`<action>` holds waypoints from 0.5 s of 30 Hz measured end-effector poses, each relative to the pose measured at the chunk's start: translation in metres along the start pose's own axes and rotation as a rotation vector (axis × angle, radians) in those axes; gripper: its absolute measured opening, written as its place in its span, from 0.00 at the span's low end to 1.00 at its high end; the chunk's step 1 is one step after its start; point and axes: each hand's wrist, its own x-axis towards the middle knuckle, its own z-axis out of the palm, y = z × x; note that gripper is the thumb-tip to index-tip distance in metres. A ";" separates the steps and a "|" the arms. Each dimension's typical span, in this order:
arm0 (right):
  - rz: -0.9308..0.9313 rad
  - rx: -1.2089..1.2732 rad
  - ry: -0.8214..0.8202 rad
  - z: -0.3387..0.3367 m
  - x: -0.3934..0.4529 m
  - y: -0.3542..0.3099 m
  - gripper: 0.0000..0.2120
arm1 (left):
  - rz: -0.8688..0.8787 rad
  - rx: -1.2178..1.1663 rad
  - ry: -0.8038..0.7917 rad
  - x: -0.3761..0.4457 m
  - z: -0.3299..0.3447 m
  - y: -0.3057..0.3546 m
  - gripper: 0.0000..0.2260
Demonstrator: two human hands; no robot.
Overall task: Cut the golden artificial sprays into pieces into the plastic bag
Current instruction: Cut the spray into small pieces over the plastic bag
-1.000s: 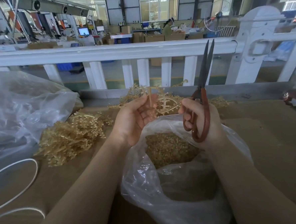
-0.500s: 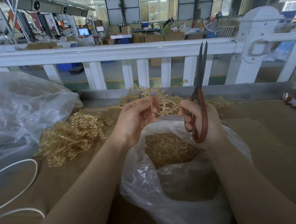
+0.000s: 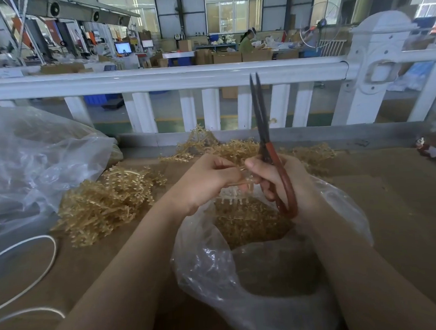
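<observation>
- We risk pieces missing the plastic bag [image 3: 257, 277] if the golden spray [image 3: 235, 189] drifts past its mouth (the rim sags).
- Our left hand [image 3: 203, 185] pinches the spray above the bag; our right hand [image 3: 276, 179] grips the scissors [image 3: 269, 146], blades upright and nearly together.

Your light is soft daylight from the windows [image 3: 233, 13] at twelve o'clock, and they're blown out pale. No hard shadows anywhere; the table [image 3: 405, 204] reads flat and even. Glare glints off the crinkled bag [image 3: 207, 265] at six and the big bag [image 3: 33, 163] at nine. Wide-angle bend curves the rail [image 3: 155, 78] toward three and nine. The fingers [image 3: 227, 168] smear slightly at centre. The far hall is hazy, low contrast.
</observation>
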 end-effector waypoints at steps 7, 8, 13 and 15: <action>-0.013 0.166 0.046 0.001 0.000 -0.003 0.08 | -0.169 -0.424 0.057 0.002 -0.004 -0.007 0.20; -0.009 0.216 0.062 0.000 0.000 -0.003 0.08 | -0.180 -0.475 0.030 0.002 -0.007 -0.009 0.26; -0.029 0.324 0.133 -0.002 0.004 -0.001 0.07 | -0.204 -0.492 -0.087 -0.002 -0.006 -0.011 0.34; -0.034 0.324 0.151 -0.002 0.004 0.000 0.06 | -0.202 -0.443 -0.104 -0.002 -0.001 -0.010 0.23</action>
